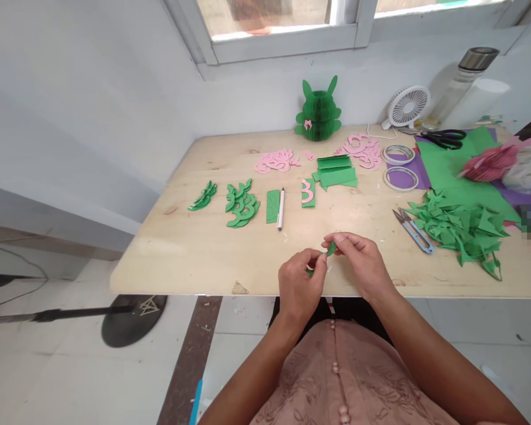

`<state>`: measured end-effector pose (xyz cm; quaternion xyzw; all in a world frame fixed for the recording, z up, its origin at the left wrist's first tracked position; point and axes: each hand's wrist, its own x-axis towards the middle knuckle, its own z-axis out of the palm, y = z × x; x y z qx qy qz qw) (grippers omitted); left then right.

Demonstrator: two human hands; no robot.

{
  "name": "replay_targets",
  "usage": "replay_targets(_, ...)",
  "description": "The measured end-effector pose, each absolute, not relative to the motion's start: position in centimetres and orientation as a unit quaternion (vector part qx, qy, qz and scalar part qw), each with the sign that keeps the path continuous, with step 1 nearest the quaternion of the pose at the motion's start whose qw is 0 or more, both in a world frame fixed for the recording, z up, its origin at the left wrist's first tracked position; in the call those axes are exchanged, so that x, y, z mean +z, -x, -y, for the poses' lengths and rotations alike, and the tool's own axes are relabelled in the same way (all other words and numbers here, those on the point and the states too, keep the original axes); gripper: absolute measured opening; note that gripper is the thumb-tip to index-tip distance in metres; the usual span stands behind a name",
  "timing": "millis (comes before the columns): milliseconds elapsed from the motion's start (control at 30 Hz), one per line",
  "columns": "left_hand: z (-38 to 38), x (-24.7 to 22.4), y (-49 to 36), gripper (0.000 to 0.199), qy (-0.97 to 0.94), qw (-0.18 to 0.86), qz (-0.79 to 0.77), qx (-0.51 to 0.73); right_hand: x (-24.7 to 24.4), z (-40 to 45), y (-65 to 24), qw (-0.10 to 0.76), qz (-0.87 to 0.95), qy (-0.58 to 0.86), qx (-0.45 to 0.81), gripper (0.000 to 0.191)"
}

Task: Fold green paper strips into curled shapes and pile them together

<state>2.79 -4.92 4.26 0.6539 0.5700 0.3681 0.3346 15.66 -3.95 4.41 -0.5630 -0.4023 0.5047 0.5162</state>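
Note:
Near the table's front edge, my left hand (301,280) and my right hand (360,262) pinch a small green paper cutout (331,248) between them. The fingers cover most of it, so its full outline is hidden. Ahead of the hands lies a green paper strip with a pink curved cutout (308,192) on it. A white pen (281,209) rests beside a green paper rectangle (272,206). Left of these are a pile of green curved cutouts (241,203) and a smaller green pile (203,196). Blue thread snips (413,231) lie to the right of my right hand.
Green paper scraps (462,227) heap at the right. Tape rolls (400,179), black scissors (443,139), a small white fan (408,106) and a tall bottle (458,88) stand or lie behind. A green honeycomb paper figure (319,115) stands against the wall, behind pink cutouts (277,160).

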Motion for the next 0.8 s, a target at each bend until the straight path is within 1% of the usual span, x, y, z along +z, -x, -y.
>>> replay_targets(100, 5.0, 4.3, -2.9, 0.019, -0.669, 0.310, -0.573, 0.358, 4.5, 4.0, -15.5, 0.518, 0.401, 0.569, 0.497, 0.027)
replay_targets(300, 4.8, 4.4, -3.1, 0.014, -0.659, 0.310, -0.571, 0.380, 4.6, 4.1, -15.2, 0.533, 0.386, 0.558, 0.505, 0.021)
replay_targets(433, 4.4, 4.7, -3.4, 0.014, -0.655, 0.309, -0.562, 0.399, 4.5, 4.2, -14.8, 0.536, 0.373, 0.553, 0.517, 0.018)
replay_targets(800, 3.9, 5.0, -3.5, 0.016, -0.627, 0.356, -0.562, 0.406, 3.7, 4.0, -14.7, 0.533, 0.358, 0.541, 0.543, 0.024)
